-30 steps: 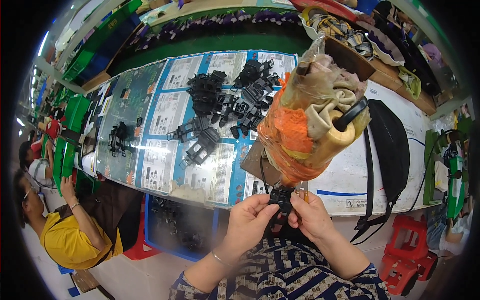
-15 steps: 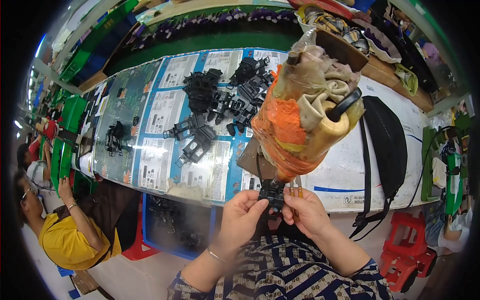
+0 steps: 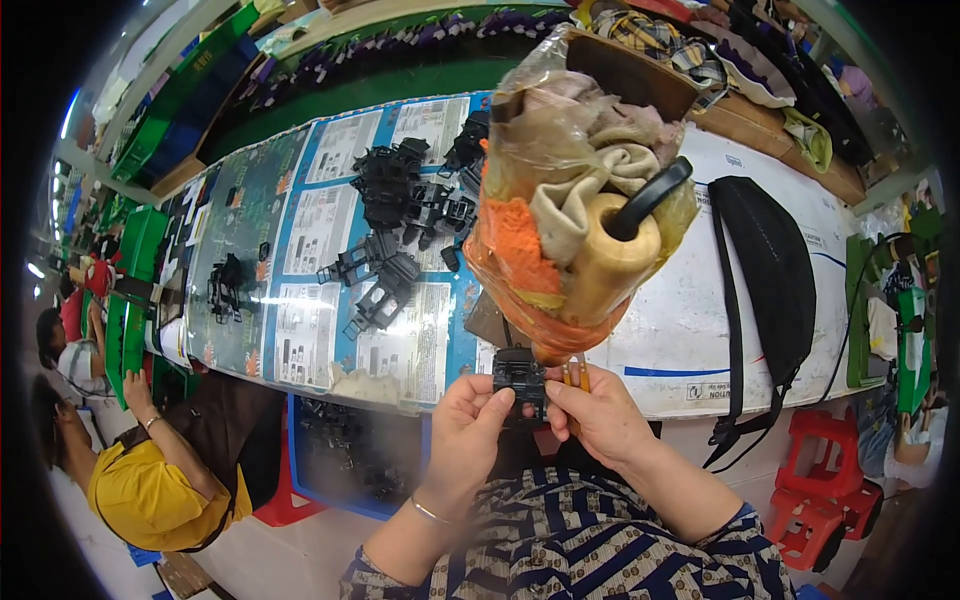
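A black plastic frame-like part (image 3: 519, 381) is held upright between my two hands near the table's front edge. My left hand (image 3: 466, 424) pinches its left side, thumb pressed on the front. At its right side is the thumb of my right hand (image 3: 602, 412), whose closed fingers also keep a tool with two orange arms (image 3: 577, 375); its exact kind is hidden by the hand. Just above rises a bulky bundle (image 3: 570, 215) wrapped in clear film, with orange material, rolled cloth and a wooden cylinder with a black hook-like piece, partly covering the table behind.
Several similar black parts (image 3: 400, 210) lie heaped on the table at left centre, with a smaller cluster (image 3: 228, 288) farther left. A black bag (image 3: 765, 280) with straps lies right. Below the table edge stands a blue bin (image 3: 360, 455). A person in yellow (image 3: 165, 480) sits left.
The black part now faces me more upright and sits slightly left in view, with both hands still on it. The view has shifted, so the wrapped bundle appears farther left.
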{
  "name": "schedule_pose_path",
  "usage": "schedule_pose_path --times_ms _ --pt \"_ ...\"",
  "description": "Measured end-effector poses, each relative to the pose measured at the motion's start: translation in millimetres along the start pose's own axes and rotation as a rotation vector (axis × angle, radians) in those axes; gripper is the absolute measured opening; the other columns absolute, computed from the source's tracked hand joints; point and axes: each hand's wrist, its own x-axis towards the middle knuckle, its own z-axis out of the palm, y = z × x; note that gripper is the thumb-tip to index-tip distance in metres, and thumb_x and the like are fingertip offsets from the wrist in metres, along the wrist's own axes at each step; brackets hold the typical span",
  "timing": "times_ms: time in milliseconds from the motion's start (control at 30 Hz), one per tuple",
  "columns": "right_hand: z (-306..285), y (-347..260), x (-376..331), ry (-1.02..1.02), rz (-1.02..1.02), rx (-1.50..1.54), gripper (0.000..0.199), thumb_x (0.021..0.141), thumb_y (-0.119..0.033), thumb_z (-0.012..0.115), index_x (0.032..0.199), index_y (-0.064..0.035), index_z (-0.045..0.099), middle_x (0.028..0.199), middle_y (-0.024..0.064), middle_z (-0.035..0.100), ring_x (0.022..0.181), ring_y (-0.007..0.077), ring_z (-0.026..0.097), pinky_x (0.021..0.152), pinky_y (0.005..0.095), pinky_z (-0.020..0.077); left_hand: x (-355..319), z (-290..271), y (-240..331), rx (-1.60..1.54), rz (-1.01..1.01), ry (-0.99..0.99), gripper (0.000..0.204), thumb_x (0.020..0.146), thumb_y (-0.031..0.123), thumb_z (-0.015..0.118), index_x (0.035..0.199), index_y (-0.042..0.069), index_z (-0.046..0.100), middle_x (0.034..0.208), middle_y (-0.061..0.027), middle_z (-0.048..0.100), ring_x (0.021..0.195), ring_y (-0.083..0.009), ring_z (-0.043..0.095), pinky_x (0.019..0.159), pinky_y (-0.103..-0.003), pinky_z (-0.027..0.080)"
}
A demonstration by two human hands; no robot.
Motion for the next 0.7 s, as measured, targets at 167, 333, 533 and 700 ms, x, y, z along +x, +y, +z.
schedule_pose_path --times_ms 167,333,533,700 --pt "1.0 1.0 0.8 -0.001 -0.017 0.067 0.031 0.089 -0.009 0.048 0.115 0.0083 0.044 0.068 0.004 0.054 0.055 0.0074 0.047 0.049 0.02 0.04 2.7 0.4 -1.0 0.033 0.038 -0.002 0.006 0.088 0.002 0.049 0.093 -0.002 0.049 0.083 -0.0104 0.062 0.072 -0.0122 0.06 0.066 -0.021 0.048" --pt "4.3 -1.3 0.7 -0.019 -0.017 0.126 0.03 0.09 -0.007 0.047 0.115 0.0082 0.043 0.072 0.0057 0.054 0.055 0.0071 0.046 0.049 0.0196 0.0391 0.6 3.4 2.0 0.036 0.055 -0.002 0.005 0.088 -0.001 0.048 0.093 -0.003 0.048 0.085 -0.0104 0.061 0.075 -0.0113 0.059 0.072 -0.023 0.048" --pt "9.4 -3.4 0.9 -0.03 -0.014 0.163 0.029 0.09 -0.006 0.047 0.115 0.0077 0.044 0.072 0.0052 0.053 0.055 0.0071 0.045 0.049 0.0199 0.0383 -2.0 5.7 7.6 0.054 0.069 0.042 0.004 0.088 -0.002 0.05 0.092 -0.003 0.048 0.085 -0.0099 0.062 0.075 -0.0105 0.058 0.071 -0.022 0.048" --pt "7.7 1.2 1.2 -0.023 -0.025 0.172 0.028 0.09 -0.006 0.046 0.115 0.0075 0.044 0.07 0.0037 0.051 0.055 0.0071 0.045 0.049 0.02 0.0381 -3.7 4.5 7.5 0.108 0.099 0.032 0.005 0.087 -0.001 0.051 0.091 -0.003 0.048 0.084 -0.0098 0.062 0.076 -0.0103 0.058 0.071 -0.022 0.048"
